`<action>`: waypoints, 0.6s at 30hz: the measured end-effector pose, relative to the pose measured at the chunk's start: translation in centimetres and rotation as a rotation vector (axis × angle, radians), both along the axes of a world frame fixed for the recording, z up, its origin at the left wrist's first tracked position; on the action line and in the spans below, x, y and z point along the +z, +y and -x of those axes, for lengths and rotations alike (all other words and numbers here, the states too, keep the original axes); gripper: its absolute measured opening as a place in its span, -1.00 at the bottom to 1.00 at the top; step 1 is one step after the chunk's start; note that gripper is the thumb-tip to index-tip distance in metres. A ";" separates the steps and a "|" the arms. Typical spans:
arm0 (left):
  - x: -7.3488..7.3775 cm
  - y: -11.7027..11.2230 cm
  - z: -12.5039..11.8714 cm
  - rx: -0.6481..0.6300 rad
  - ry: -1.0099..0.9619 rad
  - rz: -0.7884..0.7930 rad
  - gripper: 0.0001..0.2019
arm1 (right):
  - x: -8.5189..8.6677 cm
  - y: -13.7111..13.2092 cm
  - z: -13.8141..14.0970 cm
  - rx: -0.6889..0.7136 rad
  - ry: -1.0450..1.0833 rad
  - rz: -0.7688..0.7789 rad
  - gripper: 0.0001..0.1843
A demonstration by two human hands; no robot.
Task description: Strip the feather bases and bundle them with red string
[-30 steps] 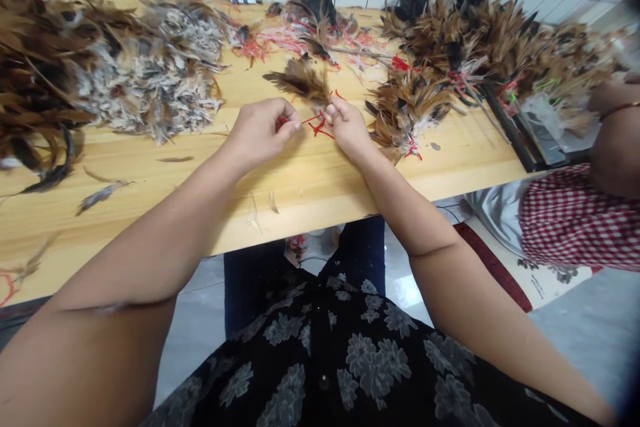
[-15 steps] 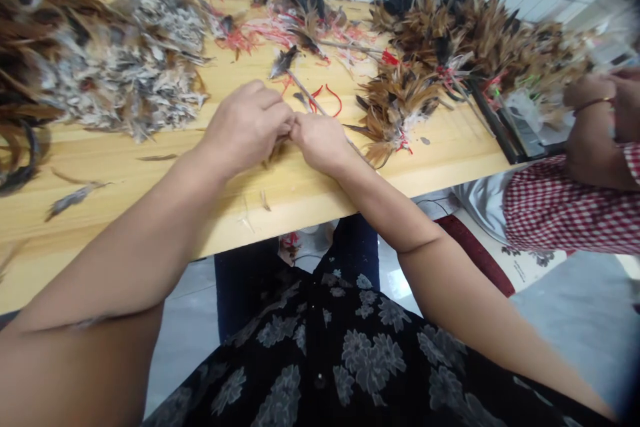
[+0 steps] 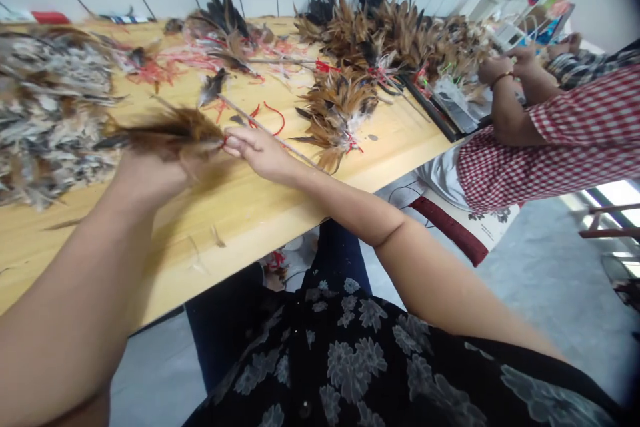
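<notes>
A bundle of brown feathers (image 3: 175, 125) lies level just above the table, its tips pointing left. My right hand (image 3: 260, 152) pinches the bundle's narrow right end, where a bit of red shows. Under the feathers is my left hand (image 3: 150, 177), smeared by motion and touching the bundle; its fingers are hidden. Beyond my right hand, a thin stick (image 3: 295, 149) and a loop of red string (image 3: 275, 110) rest on the wood. A small dark feather (image 3: 212, 87) lies by the stick's far end.
Grey-white feathers (image 3: 55, 113) are heaped at left. Brown feather bundles (image 3: 370, 33) fill the back right, with one tied bundle (image 3: 340, 110) nearer. Pink-red strings (image 3: 155, 70) lie at the back. At right, a co-worker's hands (image 3: 500, 70) work over a dark-edged tray (image 3: 435, 113).
The view has swung right. My hands were close together over the feathers; now my left hand is farther left, and the feather bundle shows between them. My right hand still pinches.
</notes>
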State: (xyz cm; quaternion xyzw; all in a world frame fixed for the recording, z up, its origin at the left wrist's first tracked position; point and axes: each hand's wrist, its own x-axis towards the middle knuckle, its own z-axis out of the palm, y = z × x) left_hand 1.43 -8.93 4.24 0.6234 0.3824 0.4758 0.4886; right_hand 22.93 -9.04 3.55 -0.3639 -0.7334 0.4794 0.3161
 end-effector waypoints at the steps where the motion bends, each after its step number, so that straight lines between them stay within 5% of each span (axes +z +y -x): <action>1: -0.1 -0.4 -0.6 0.024 0.062 -0.056 -0.69 | -0.4 0.4 0.4 -0.126 0.073 0.079 -0.58; 4: -0.2 -1.6 -2.0 0.099 0.180 -0.178 -0.81 | -1.0 0.8 1.2 -0.362 0.026 0.142 -0.61; 7: -0.5 -2.1 -2.8 0.128 0.225 -0.262 -0.85 | 0.0 -0.2 0.7 -0.412 -0.265 -0.016 -0.66; 14: -1.7 -1.7 -2.3 0.120 0.580 -0.582 -0.80 | 3.9 -3.8 0.1 -0.383 -0.869 -0.240 -0.44; 18: -1.4 -0.2 -1.3 0.026 0.558 -0.610 -0.75 | 4.5 -4.2 0.5 -0.245 -0.995 -0.349 -0.34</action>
